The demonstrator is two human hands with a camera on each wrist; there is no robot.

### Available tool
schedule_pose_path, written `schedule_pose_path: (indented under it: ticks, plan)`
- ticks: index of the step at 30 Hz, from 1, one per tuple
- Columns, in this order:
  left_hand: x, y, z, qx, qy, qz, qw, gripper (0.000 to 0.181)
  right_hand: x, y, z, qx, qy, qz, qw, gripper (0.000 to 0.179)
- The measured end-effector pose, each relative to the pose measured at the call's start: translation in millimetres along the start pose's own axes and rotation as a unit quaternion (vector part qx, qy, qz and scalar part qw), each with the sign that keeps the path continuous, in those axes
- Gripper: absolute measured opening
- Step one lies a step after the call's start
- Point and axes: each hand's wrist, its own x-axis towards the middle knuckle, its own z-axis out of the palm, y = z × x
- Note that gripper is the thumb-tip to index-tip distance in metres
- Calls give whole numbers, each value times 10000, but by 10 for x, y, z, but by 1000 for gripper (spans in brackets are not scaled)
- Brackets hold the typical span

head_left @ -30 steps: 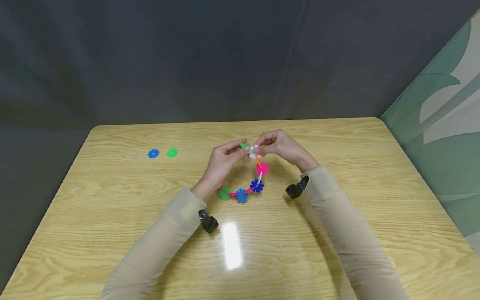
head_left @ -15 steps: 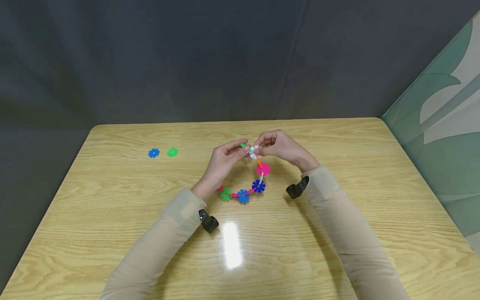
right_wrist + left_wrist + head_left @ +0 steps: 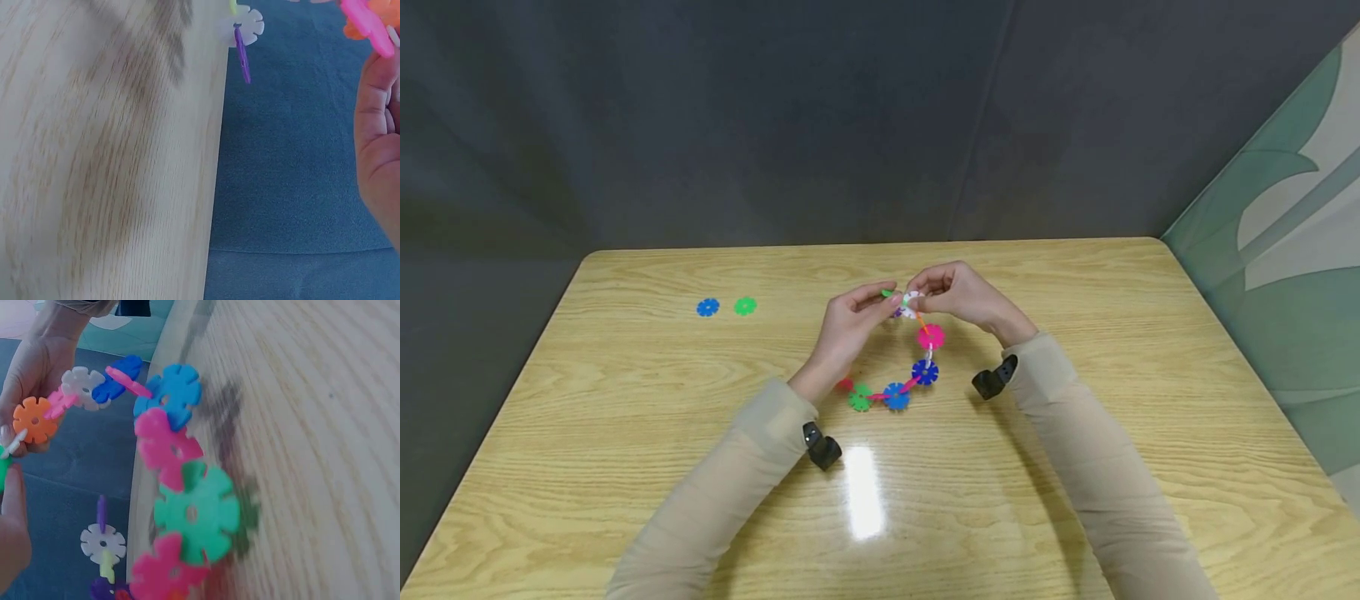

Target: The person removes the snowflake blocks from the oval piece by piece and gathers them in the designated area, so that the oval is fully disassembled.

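Note:
Interlocking notched plastic discs form a curved chain between the two hands. My left hand [image 3: 852,323] pinches a green disc [image 3: 887,292] at the chain's end, mostly covered by fingers. My right hand [image 3: 966,298] pinches the adjoining white disc [image 3: 912,305], whose edge meets the green one. From there hang an orange disc [image 3: 35,420], a pink disc [image 3: 932,337], a dark blue disc [image 3: 925,372], a blue disc [image 3: 896,397] and a green chain disc [image 3: 197,512]. The chain's other end, with a purple disc [image 3: 242,56], dangles near the left hand, largely hidden in the head view.
A loose blue disc [image 3: 707,307] and a loose green disc [image 3: 746,306] lie at the back left of the wooden table [image 3: 625,417]. Behind the table's far edge hangs a dark curtain [image 3: 850,125]. A patterned green panel [image 3: 1285,250] stands at the right.
The hanging chain has swung slightly right and nearer to me. My left wrist has shifted a little right. Both hands keep their pinch, and the loose discs stay put.

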Motion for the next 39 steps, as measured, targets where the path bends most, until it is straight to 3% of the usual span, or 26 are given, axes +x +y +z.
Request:
schedule_pose_path:
  ticks: [6,11,19,22,31,39]
  plan:
    - [7,4,8,-21,48,62,10000,35,3,-22,10,-81,94,3,9999,23]
    - [25,27,22,-197,199,-94,9996,36,29,-4,19,43,126,158,9998,22]
    - [17,7,19,-136,33,-189,9997,33,27,34,11,271,-29,212,9994,3]
    - [11,-1,25,-151,-13,-206,9997,34,26,33,16,329,-19,174,9993,7]
    - [4,-45,106,-383,239,84,9989,38,13,5,13,563,171,165,9981,7]
    - [26,-59,101,-511,239,69,9984,37,30,-15,17,216,139,512,9984,14]
